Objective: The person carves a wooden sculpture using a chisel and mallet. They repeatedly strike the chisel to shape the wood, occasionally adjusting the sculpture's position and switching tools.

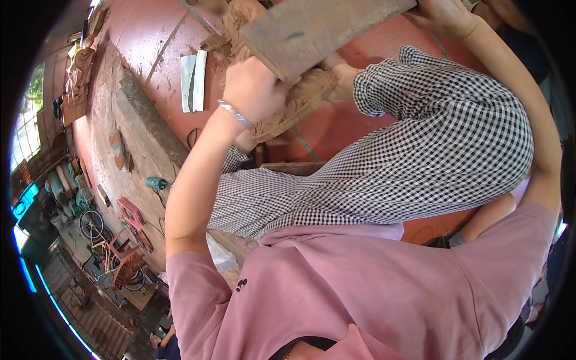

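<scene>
A flat, worn wooden board (324,36) is held at a slant above my lower legs. My left hand (255,90), with a twisted silver bracelet on its wrist, is closed at the board's near left corner; its fingertips are partly hidden. At the far right end, my right hand (444,17) grips the board, its fingers cut off by the picture's top edge. Under the board and beside my bare foot lies a carved brown wooden piece (291,114). The board covers part of this carving.
Two pale strips (193,82) lie on the dusty red tiles left of the carving. A long, rough timber slab (147,114), a sandal (116,150) and a green power tool (156,183) are farther left. Beyond them stand a red plastic chair (132,214) and a bicycle (92,225).
</scene>
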Tool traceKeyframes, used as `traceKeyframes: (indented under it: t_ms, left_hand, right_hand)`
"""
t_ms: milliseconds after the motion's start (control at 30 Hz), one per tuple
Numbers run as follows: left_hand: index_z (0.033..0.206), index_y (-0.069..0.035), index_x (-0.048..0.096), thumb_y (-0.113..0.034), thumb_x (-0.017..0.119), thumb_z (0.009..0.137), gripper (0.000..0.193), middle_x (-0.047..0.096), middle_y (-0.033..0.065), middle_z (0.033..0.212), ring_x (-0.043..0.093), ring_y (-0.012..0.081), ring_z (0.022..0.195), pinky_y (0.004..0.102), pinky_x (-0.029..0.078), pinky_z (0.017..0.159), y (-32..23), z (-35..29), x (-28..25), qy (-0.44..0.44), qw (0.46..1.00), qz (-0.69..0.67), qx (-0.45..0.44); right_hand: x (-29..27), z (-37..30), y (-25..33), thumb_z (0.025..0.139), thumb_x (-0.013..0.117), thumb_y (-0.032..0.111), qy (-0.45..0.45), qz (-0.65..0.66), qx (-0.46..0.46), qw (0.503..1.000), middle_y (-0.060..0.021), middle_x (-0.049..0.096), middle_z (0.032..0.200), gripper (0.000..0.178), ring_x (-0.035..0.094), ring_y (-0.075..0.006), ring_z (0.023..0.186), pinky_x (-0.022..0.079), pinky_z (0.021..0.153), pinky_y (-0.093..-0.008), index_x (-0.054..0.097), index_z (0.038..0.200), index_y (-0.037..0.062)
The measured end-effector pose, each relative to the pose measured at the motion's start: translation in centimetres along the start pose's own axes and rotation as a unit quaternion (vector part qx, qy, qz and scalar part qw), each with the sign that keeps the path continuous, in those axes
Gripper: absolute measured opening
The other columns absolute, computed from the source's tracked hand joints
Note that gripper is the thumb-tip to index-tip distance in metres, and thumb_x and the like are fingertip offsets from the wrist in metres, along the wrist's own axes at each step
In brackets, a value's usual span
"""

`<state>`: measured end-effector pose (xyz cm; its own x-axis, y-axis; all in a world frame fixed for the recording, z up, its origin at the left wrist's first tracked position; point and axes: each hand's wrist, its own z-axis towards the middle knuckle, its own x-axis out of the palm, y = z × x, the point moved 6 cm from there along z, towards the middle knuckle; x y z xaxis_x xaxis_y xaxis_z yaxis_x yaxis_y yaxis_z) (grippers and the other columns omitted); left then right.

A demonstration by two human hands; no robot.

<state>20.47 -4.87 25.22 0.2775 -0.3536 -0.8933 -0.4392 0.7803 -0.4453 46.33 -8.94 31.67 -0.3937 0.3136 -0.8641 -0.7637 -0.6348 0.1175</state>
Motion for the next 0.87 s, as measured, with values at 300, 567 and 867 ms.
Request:
traceKeyframes:
  t_ms: [300,567,867]
  left_hand:
    - [0.090,-0.008,0.068,-0.021,0.069,0.084,0.015,0.066,0.0116,0.068,0.066,0.0340,0.064,0.0439,0.054,0.057,-1.2,-0.6,-1.5,0.019,0.996,0.086,-0.017]
    - [0.084,-0.011,0.069,-0.021,0.072,0.073,0.016,0.067,0.0076,0.074,0.066,0.0281,0.061,0.0396,0.049,0.049,-0.5,-1.0,1.0,-0.046,0.983,0.162,0.069]
    - [0.084,-0.011,0.069,-0.019,0.071,0.075,0.013,0.066,0.0084,0.070,0.066,0.0296,0.063,0.0403,0.050,0.053,-1.5,-1.0,0.1,-0.049,0.988,0.118,0.083]
  right_hand:
    - [0.1,1.3,-0.3,0.066,0.075,0.015,-0.026,0.044,0.016,0.999,-0.0188,0.061,0.100,0.053,0.061,-0.0424,0.092,0.051,0.079,-0.0443,0.053,0.112,0.0013]
    - [0.1,1.6,0.4,0.071,0.073,0.021,-0.009,0.037,-0.059,0.998,-0.0174,0.060,0.095,0.044,0.061,-0.0395,0.087,0.051,0.075,-0.0421,0.055,0.107,0.0022]
    - [-1.1,1.6,1.1,0.072,0.074,0.021,0.007,0.004,-0.064,0.998,-0.0156,0.061,0.091,0.041,0.062,-0.0362,0.084,0.051,0.073,-0.0416,0.056,0.104,0.0032]
